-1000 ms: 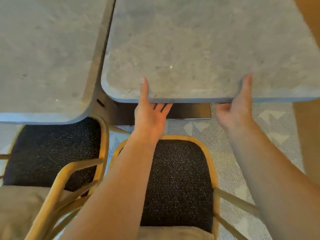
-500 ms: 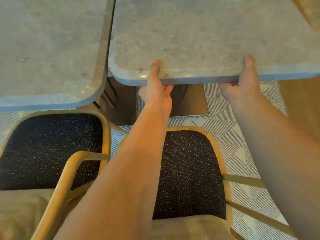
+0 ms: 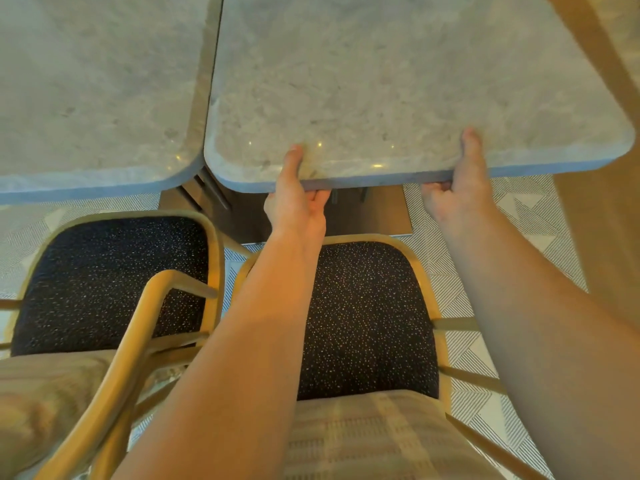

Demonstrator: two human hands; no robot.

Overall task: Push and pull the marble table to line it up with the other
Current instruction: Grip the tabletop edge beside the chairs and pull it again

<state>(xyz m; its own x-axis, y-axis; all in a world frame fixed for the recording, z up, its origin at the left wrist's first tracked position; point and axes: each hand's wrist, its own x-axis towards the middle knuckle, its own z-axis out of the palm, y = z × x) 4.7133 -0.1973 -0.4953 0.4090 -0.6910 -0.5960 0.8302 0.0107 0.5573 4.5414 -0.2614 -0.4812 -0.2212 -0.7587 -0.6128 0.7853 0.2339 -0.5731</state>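
Note:
Two grey marble tables stand side by side. The right marble table point(image 3: 398, 81) is gripped at its near edge by both hands. My left hand point(image 3: 294, 199) has its thumb on top and fingers curled under the edge. My right hand point(image 3: 460, 188) holds the same edge further right, thumb on top. The other marble table point(image 3: 97, 81) lies at the left, almost touching along a narrow gap. Its near edge sits slightly nearer to me than the right table's near edge.
A dark metal table base point(image 3: 374, 216) shows under the right top. Two wooden chairs with black speckled seats stand below: one at left point(image 3: 104, 282), one under my arms point(image 3: 367, 317). The floor is a patterned white tile point(image 3: 519, 216). A wooden panel point(image 3: 602, 237) runs along the right.
The right table's near edge has come closer to level with the left table's edge. Both hands have closed on the edge, thumbs on top.

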